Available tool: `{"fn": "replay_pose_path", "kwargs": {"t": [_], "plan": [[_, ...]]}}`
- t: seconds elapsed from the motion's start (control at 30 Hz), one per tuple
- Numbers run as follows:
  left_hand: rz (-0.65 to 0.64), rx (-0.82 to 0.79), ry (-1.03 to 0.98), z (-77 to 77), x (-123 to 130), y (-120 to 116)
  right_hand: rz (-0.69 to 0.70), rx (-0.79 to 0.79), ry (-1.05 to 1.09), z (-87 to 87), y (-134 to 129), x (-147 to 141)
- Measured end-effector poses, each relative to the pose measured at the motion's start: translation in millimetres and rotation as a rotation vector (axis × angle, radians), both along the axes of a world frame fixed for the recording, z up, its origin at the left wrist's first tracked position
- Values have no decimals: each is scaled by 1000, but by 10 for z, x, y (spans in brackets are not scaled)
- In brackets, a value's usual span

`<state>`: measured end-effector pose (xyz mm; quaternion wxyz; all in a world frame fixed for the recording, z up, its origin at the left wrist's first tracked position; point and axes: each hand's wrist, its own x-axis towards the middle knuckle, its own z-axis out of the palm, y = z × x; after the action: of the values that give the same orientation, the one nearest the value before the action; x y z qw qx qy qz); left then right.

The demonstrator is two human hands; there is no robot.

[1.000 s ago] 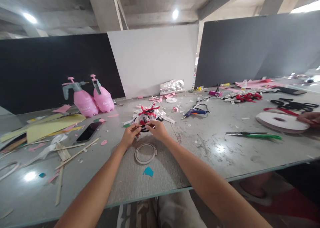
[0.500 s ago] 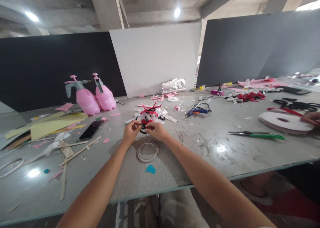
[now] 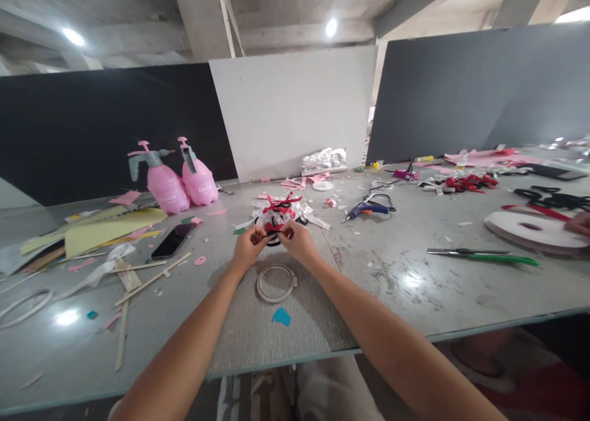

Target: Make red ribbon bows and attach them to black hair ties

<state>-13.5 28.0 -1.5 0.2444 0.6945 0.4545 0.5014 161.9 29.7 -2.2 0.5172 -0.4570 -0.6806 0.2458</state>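
Observation:
Between my two hands, a short black ribbon (image 3: 273, 233) is stretched, one end pinched in each. My left hand (image 3: 249, 246) closes its fingertips on the ribbon's left end. My right hand (image 3: 297, 241) pinches the other end. Just behind my fingers lies a pile of red, white and black ribbon pieces (image 3: 282, 207), partly hidden by my hands. Nearer to me, a round hoop (image 3: 276, 283) rests flat on the table, with a blue scrap (image 3: 281, 316) below it.
Two pink spray bottles (image 3: 168, 188), a phone (image 3: 172, 241) and wooden sticks (image 3: 152, 278) are at the left. Rightward lie a glue gun (image 3: 369, 209), green-handled scissors (image 3: 502, 258) and a white ribbon roll (image 3: 530, 227), touched by another person's hand.
My hands have moved slightly apart, and the black ribbon now shows stretched between them. The whole view has shifted a little.

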Motion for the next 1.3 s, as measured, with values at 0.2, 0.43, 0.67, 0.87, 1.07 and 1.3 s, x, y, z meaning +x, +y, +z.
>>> {"fn": "replay_pose_path", "kwargs": {"t": [0.2,0.43,0.67,0.87,1.07,1.3], "plan": [[-47,12,-5,14,35,-26,-8,27,-6,17,-27,-19],[-83,-11,23,4,45,-38,49,44,3,-9,-30,-10],[-25,-49,108,47,8,-47,12,22,-62,-35,2,-3],[-153,-246,-115,63,-5,-84,14,16,-92,-45,-2,6],[-324,-336,-220,32,22,-97,-20,16,-16,-27,0,45],[-148,-204,-219,1,-39,6,44,36,5,-41,2,7]]}}
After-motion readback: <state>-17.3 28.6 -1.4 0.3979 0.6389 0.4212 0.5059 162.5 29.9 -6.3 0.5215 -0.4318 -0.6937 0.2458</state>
